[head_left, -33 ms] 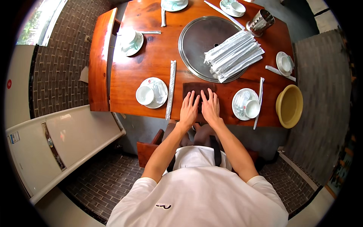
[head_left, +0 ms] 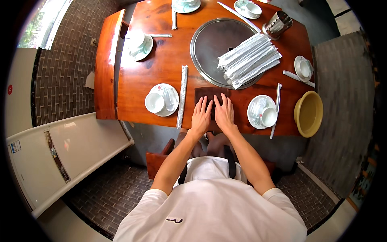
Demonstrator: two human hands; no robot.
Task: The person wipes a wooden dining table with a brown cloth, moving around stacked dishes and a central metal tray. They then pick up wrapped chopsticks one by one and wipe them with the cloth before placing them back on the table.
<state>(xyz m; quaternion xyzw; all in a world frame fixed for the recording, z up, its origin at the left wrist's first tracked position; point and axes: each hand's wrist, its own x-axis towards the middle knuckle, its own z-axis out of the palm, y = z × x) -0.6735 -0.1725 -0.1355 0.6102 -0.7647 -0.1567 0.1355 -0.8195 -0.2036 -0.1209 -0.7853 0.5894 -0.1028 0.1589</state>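
My left hand (head_left: pixel 201 116) and my right hand (head_left: pixel 224 113) lie side by side, fingers stretched out, on a dark brown rectangular patch (head_left: pixel 204 93) at the near edge of the wooden table (head_left: pixel 133 92). Neither holds anything. Left of them is a long paper-wrapped chopstick packet (head_left: pixel 182 97), beside a saucer with a white cup (head_left: pixel 154 102). To the right, another white cup (head_left: pixel 269 116) sits on a plate, with a wrapped packet (head_left: pixel 278 101) along its right side. Beyond my hands, a heap of wrapped chopsticks (head_left: pixel 250 60) rests partly over a round dark metal plate (head_left: pixel 209 44).
A tan basin (head_left: pixel 298 113) stands at the table's right edge. Near the far right is a perforated metal holder (head_left: pixel 278 25). More cup settings (head_left: pixel 139 52) line the far and left sides. A wooden bench (head_left: pixel 107 72) stands left, and a white freezer (head_left: pixel 88 145) at lower left.
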